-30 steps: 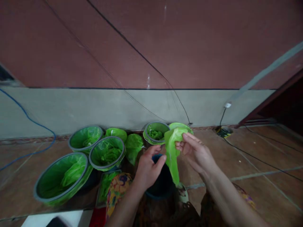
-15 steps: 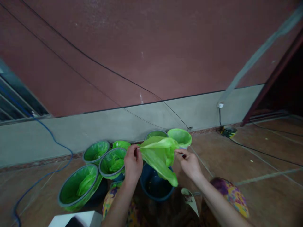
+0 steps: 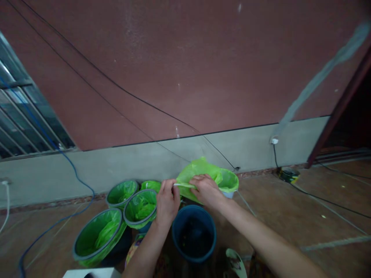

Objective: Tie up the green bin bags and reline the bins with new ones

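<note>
Green bag (image 3: 203,166) is held up beyond the blue bucket (image 3: 193,214), edge pulled straight between left hand (image 3: 168,201) and right hand (image 3: 208,190). Fingers of both are clamped on it. Light, even tension is advised; thin film could be torn.

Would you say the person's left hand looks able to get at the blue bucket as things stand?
Probably yes: the blue bucket looks close by the left hand and uncovered, though that hand grips the green bag.
</note>
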{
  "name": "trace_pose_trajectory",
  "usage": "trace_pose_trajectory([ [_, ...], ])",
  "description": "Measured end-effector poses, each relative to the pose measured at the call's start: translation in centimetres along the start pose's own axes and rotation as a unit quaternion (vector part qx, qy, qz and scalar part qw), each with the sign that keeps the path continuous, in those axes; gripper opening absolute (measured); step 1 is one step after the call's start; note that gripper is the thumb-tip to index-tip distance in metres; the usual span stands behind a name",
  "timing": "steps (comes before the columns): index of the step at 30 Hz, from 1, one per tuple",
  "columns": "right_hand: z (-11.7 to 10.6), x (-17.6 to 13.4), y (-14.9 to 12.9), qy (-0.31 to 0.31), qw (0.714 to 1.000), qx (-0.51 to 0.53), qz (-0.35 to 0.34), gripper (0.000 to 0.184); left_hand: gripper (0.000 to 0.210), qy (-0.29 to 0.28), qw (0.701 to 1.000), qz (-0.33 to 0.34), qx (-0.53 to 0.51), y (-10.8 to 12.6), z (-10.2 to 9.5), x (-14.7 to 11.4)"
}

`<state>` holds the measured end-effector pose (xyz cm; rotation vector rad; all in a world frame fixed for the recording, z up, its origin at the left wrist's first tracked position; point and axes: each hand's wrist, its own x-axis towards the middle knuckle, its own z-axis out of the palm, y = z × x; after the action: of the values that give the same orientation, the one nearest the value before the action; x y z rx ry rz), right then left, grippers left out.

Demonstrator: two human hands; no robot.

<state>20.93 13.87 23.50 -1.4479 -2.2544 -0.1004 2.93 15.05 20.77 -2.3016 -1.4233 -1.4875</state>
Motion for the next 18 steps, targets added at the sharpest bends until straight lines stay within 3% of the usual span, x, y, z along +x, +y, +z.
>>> trace_pose_trajectory([
  [7,0.0,-1.0,-1.0,0.060,0.998,0.003,0.026,0.024,0.035,-0.031,0.987,-0.105,-0.121,0.9,2.5,-0.8],
  [11,-0.2,-1.3,-1.2,0.074,0.997,-0.012,0.032,0.027,0.029,-0.045,0.970,-0.159,-0.179,1.3,3.9,-0.5],
  [18,-0.2,-2.8,0.3,0.081,0.988,0.058,0.115,0.032,0.030,0.012,0.965,-0.219,-0.145,-1.8,4.4,0.3],
])
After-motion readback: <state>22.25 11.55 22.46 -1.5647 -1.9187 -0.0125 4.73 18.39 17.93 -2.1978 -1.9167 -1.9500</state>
